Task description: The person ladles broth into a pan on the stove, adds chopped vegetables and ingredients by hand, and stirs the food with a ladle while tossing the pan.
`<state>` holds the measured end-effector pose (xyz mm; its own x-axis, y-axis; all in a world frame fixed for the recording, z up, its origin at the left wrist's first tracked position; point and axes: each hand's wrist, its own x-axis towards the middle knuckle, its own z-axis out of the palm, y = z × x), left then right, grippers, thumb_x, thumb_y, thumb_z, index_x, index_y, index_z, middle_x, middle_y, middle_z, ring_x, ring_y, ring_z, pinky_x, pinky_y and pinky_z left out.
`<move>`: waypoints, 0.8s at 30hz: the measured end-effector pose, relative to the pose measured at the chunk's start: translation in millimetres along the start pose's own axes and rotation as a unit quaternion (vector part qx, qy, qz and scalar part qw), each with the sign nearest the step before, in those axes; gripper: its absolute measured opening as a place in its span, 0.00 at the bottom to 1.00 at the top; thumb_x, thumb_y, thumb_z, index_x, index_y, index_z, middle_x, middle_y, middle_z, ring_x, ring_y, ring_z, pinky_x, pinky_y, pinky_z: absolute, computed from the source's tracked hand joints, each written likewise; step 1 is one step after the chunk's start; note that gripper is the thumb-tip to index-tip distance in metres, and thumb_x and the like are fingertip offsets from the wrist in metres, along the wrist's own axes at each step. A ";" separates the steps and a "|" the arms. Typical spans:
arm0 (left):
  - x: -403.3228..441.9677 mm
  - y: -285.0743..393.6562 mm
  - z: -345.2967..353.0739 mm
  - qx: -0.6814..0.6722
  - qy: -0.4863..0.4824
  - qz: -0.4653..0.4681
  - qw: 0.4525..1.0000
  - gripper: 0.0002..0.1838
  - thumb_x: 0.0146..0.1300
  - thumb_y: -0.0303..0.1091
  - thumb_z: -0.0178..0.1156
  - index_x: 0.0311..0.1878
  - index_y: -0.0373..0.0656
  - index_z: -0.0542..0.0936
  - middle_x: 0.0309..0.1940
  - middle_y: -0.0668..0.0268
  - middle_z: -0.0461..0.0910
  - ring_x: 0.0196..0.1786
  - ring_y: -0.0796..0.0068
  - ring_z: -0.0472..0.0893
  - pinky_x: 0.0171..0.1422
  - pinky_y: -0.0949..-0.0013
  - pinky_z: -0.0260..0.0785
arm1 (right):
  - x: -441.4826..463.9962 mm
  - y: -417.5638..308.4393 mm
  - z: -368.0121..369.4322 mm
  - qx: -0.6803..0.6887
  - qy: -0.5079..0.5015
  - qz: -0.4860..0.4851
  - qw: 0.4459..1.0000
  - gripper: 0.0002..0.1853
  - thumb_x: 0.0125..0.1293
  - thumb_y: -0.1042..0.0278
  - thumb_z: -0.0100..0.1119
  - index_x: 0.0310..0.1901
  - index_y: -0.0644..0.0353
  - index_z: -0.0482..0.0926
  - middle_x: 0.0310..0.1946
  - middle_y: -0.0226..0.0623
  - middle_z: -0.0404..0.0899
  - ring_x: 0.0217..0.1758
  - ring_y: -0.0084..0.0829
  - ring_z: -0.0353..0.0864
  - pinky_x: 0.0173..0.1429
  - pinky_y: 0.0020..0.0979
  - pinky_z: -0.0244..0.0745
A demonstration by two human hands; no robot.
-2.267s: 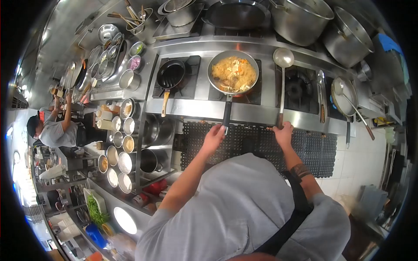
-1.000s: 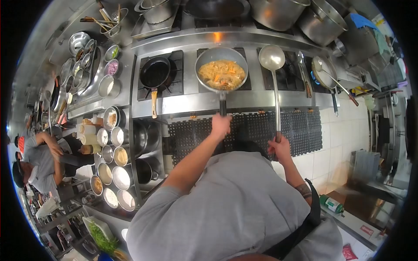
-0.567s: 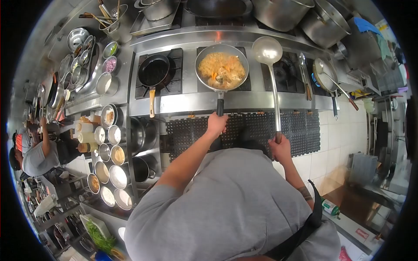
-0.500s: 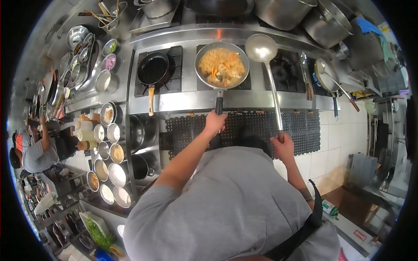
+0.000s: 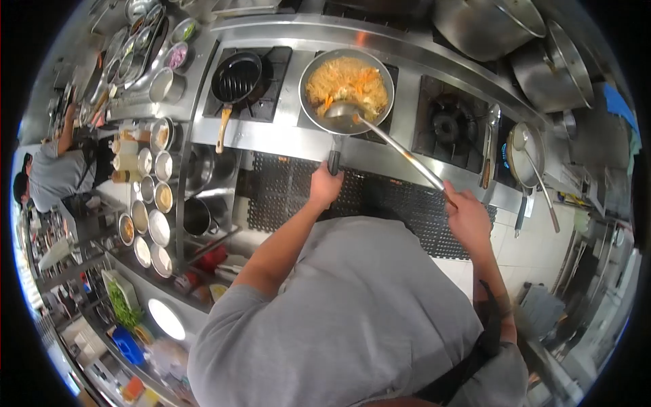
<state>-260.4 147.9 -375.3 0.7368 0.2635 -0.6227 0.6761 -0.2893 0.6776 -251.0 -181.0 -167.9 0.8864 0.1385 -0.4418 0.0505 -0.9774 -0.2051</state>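
Note:
My left hand (image 5: 326, 185) is closed round the black handle of a frying pan (image 5: 304, 108), which sits over the middle burner. In the pan is a noodle-like food (image 5: 342, 78) with orange strips. My right hand (image 5: 468, 216) grips the brown end of a long metal ladle (image 5: 407, 156). The ladle's bowl rests in the near part of the pan, against the food.
A black pan (image 5: 237, 76) with a wooden handle sits on the left burner. Right of the bare burner (image 5: 447, 125) lie tongs (image 5: 489, 146) and a pan (image 5: 527, 152) holding a ladle. Tall pots (image 5: 485, 27) stand behind. Tubs (image 5: 159, 227) and a co-worker (image 5: 57, 169) are at left.
The ladle's bowl has swung left from beside the pan down into it, and my right hand has moved right and tilted the handle. My left hand still holds the pan. The camera view has shifted.

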 end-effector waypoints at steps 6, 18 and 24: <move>18.6 -42.3 40.5 0.023 0.122 0.085 0.989 0.21 0.64 0.37 0.64 0.57 0.37 0.78 0.42 0.38 0.84 0.51 0.35 0.83 0.56 0.45 0.76 | 32.3 30.5 34.0 0.022 0.064 -0.048 0.997 0.28 0.70 0.67 0.60 0.71 0.38 0.76 0.39 0.41 0.76 0.42 0.49 0.82 0.49 0.46 0.78; 11.8 -20.2 34.3 0.073 0.111 0.070 0.989 0.21 0.62 0.35 0.64 0.53 0.30 0.77 0.39 0.36 0.84 0.46 0.37 0.86 0.54 0.47 0.78 | 30.1 39.2 45.9 0.033 0.078 -0.060 0.995 0.29 0.69 0.65 0.61 0.72 0.36 0.75 0.39 0.40 0.78 0.42 0.46 0.83 0.49 0.45 0.78; -5.3 52.3 -2.1 -0.030 0.051 0.056 0.997 0.18 0.61 0.30 0.62 0.50 0.28 0.77 0.29 0.44 0.85 0.23 0.53 0.86 0.33 0.53 0.81 | -2.9 27.0 77.6 0.204 0.114 -0.049 0.971 0.30 0.63 0.67 0.70 0.69 0.50 0.79 0.42 0.47 0.85 0.49 0.43 0.87 0.54 0.40 0.79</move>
<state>-228.9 133.3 -335.8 0.8015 0.3262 -0.5012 0.5868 -0.2675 0.7643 -287.9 -195.4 -239.9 0.9679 0.1432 -0.2066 -0.0050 -0.8108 -0.5853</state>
